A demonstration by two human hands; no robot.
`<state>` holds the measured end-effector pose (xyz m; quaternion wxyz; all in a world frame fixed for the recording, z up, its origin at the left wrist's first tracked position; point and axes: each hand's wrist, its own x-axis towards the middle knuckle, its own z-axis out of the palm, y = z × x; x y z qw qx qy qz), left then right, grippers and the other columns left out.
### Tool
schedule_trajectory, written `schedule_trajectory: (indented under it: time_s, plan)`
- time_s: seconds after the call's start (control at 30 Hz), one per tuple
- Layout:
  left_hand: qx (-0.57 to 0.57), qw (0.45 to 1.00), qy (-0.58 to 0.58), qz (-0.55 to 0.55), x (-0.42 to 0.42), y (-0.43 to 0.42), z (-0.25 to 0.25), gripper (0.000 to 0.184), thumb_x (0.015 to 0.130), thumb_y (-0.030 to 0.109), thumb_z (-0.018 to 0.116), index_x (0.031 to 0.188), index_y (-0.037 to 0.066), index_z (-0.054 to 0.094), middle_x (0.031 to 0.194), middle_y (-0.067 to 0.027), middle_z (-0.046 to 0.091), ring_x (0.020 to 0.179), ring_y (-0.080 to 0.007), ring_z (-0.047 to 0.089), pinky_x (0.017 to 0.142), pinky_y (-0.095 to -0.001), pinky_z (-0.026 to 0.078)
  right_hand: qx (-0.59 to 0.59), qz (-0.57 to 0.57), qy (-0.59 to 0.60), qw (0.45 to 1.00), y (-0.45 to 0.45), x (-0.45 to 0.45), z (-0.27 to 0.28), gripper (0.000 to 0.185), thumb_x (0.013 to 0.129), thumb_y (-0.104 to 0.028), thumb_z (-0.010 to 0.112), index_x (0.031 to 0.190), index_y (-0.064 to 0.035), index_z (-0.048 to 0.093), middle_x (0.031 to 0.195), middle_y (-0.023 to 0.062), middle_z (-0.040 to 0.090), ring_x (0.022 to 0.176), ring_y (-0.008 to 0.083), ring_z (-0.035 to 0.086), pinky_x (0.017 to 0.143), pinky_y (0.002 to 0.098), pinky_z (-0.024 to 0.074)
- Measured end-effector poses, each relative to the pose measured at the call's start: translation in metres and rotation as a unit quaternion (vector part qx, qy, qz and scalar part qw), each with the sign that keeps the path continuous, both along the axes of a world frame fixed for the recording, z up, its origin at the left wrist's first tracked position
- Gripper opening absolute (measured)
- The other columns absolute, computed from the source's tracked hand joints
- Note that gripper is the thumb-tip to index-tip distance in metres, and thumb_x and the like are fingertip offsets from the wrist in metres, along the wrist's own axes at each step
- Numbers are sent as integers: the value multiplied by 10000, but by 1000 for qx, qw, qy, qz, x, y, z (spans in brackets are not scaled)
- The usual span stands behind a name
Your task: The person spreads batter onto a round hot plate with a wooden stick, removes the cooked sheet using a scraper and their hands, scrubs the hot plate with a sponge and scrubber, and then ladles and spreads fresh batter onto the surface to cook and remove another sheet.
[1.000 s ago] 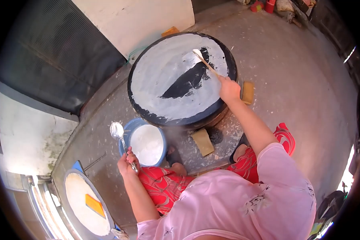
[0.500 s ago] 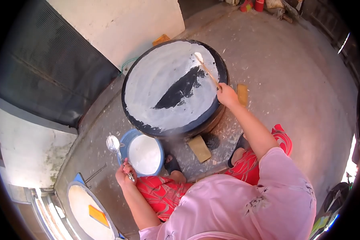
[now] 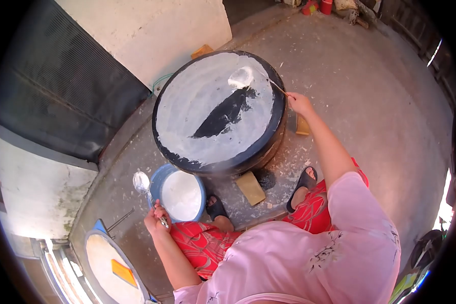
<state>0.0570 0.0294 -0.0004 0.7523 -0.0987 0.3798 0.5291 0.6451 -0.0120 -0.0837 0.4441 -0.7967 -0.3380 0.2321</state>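
My right hand point(image 3: 300, 103) is closed on the end of a thin wooden stick point(image 3: 277, 87), whose far part reaches over the right rim of a large round black griddle point(image 3: 281, 109). Pale batter point(image 3: 187, 106) coats most of the griddle, around a bare dark patch point(image 3: 220, 114). A whiter wet blob point(image 3: 240, 77) lies near the upper right of the coating. My left hand point(image 3: 157, 220) grips the handle of a metal ladle point(image 3: 141, 182), its bowl white with batter. Beside the ladle stands a blue basin point(image 3: 203, 197) holding white batter point(image 3: 181, 196).
A round board point(image 3: 104, 258) with an orange scraper point(image 3: 123, 272) lies at the lower left. One yellowish block point(image 3: 250, 188) is in front of the griddle, another point(image 3: 302, 125) at its right. My sandalled feet flank the front block. A white wall point(image 3: 152, 35) stands behind.
My right hand and the stick have moved right, toward the griddle's rim. The bare dark patch looks smaller at its upper end, where a wide white blob now shows.
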Motion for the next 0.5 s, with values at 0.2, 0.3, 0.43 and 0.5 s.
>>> schedule_trajectory:
  time_s: [0.2,0.3,0.43,0.5]
  plan:
    - [-12,999,-28,-16,-6,2,-3,359,935,214,302,1009,-96,466,735,-63,487,509,-119,436,402,-225,377,-61,137,-36,988,-18,-36,37,269,874,-152,501,1117,-106,604,786,27,630,665,101,558,626,255,463]
    - [-7,1000,-8,-5,-4,-2,-1,351,933,207,305,1011,-94,467,730,-62,488,519,-119,441,407,-230,382,-58,175,-41,982,-43,-29,45,265,868,-175,511,1109,-133,612,853,67,659,700,140,599,649,287,475]
    - [2,1000,-15,-11,-11,1,-8,348,934,207,305,1016,-90,466,721,-58,481,524,-122,442,416,-235,386,-97,-29,-86,991,-38,-70,40,257,865,-248,484,1063,-179,633,998,93,639,885,239,619,751,329,476]
    - [6,999,-39,-17,-15,1,-11,348,936,209,304,1021,-87,465,727,-57,473,523,-126,439,420,-237,386,-16,43,-144,989,-17,-95,-6,253,854,-267,496,1054,-195,634,991,93,638,912,262,606,778,335,472]
